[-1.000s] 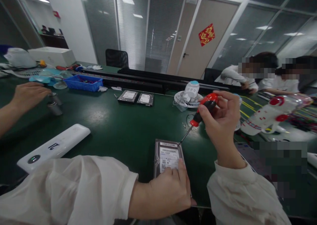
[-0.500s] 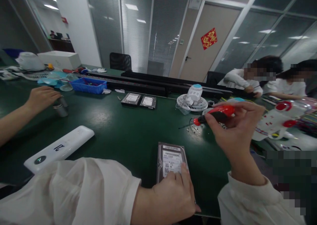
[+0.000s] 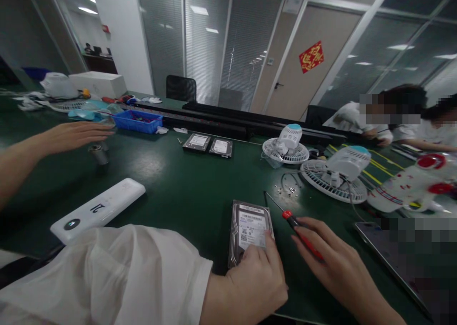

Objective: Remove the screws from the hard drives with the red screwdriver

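Note:
A silver hard drive (image 3: pixel 250 220) with a white label lies on the green table in front of me. My left hand (image 3: pixel 255 277) is closed over its near end and right edge, fingertips on the label. To the right, my right hand (image 3: pixel 328 258) holds a red and black screwdriver (image 3: pixel 291 219) low over the table by its handle. Its shaft points up and left, the tip just beyond the drive's far right corner. Part of the handle is hidden by my fingers. Small loose screws (image 3: pixel 291 190) lie scattered beyond the screwdriver.
Two more hard drives (image 3: pixel 220 147) lie farther back, near a blue bin (image 3: pixel 137 121). A white power bank (image 3: pixel 98 210) is at left. Another person's hand (image 3: pixel 78 134) hovers over metal cylinders (image 3: pixel 98 154). White fan parts (image 3: pixel 333 179) and a dark flat device (image 3: pixel 389 263) are at right.
My right hand has lowered the screwdriver from above the screws to beside the drive. My left hand stays on the drive. The other person's fingers have straightened above the cylinders.

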Demonstrator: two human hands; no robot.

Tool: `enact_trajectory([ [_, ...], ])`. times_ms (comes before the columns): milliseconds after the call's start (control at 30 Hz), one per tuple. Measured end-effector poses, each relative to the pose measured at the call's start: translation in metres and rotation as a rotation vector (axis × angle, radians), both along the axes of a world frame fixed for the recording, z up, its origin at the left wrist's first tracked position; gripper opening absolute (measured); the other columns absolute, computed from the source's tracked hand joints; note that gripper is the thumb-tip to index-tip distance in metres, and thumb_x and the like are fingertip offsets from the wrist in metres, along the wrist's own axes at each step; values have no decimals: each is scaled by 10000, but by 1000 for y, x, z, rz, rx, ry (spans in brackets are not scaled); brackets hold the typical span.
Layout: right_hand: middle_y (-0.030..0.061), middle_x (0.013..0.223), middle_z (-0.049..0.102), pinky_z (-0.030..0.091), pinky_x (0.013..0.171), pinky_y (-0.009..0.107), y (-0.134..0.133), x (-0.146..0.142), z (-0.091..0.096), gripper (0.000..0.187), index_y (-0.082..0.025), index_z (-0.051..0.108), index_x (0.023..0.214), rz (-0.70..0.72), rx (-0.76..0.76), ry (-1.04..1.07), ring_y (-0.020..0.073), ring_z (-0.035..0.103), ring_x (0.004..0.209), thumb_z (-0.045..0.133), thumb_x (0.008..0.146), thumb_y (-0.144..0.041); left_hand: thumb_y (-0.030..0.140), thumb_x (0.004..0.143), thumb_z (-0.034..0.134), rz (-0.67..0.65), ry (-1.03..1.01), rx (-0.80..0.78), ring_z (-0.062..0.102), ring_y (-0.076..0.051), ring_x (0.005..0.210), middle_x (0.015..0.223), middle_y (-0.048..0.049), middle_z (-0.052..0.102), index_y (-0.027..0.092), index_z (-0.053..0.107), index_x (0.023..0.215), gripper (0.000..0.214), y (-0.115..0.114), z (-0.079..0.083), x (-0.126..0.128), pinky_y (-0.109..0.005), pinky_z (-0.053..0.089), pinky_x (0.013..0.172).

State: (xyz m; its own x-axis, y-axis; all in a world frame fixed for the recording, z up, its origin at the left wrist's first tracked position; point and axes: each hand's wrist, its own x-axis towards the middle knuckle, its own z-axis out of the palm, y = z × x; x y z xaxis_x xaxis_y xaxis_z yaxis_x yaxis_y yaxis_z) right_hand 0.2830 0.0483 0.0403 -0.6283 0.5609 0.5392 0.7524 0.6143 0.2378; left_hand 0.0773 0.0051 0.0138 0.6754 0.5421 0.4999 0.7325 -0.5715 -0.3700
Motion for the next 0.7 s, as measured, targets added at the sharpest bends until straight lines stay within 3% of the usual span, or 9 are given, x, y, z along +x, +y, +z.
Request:
enact_trajectory([
  [233, 159, 1185, 626, 663, 668, 301, -3, -14, -17, 189, -192, 623, 1061, -45, -150, -37, 187, 767, 842, 463, 963, -217, 487, 984, 537, 66, 38, 4, 660, -189, 617, 1263, -280, 684, 57, 721, 1229, 528, -2, 0, 0, -306, 401, 490],
  [300, 158, 1190, 638, 657, 635, 301, -2, -17, -15, 187, -198, 632, 1054, -36, -179, -51, 196, 766, 851, 479, 951, -224, 477, 1001, 505, 83, 50, 17, 657, -191, 611, 1275, -277, 680, 62, 722, 1227, 521, -2, -2, 1, -315, 410, 496],
  [400, 132, 1189, 677, 667, 717, 342, 2, -20, -6, 188, -217, 645, 1075, 9, -215, -64, 222, 755, 958, 523, 942, -268, 476, 1009, 486, 104, 61, 28, 663, -199, 617, 1272, -269, 685, 73, 727, 1225, 516, -3, -3, 2, -320, 418, 501],
  [500, 77, 1059, 738, 654, 764, 358, 15, -19, 11, 206, -231, 669, 1064, 42, -278, -68, 211, 735, 938, 513, 961, -318, 481, 1011, 479, 124, 71, 27, 657, -198, 605, 1266, -268, 689, 72, 729, 1224, 524, -3, -2, 3, -320, 415, 493],
  [567, 63, 981, 752, 636, 795, 361, 34, -17, 24, 247, -218, 694, 1027, -1, -333, -63, 204, 718, 915, 488, 977, -346, 484, 1012, 473, 132, 85, 33, 650, -198, 594, 1270, -273, 685, 66, 736, 1210, 531, -3, -1, 3, -322, 409, 484],
  [633, 85, 1051, 758, 610, 904, 398, 62, -16, 33, 290, -194, 719, 1034, -153, -375, -76, 232, 704, 1028, 491, 976, -365, 491, 1011, 472, 134, 108, 51, 649, -201, 592, 1266, -279, 684, 63, 744, 1195, 539, -4, 0, 4, -322, 403, 477],
  [700, 107, 1179, 742, 559, 1020, 401, 93, -16, 35, 342, -159, 704, 1167, -351, -423, -147, 248, 664, 1161, 478, 984, -339, 503, 1007, 476, 148, 127, 61, 647, -201, 588, 1265, -274, 687, 73, 746, 1197, 542, -4, 0, 4, -321, 401, 469],
])
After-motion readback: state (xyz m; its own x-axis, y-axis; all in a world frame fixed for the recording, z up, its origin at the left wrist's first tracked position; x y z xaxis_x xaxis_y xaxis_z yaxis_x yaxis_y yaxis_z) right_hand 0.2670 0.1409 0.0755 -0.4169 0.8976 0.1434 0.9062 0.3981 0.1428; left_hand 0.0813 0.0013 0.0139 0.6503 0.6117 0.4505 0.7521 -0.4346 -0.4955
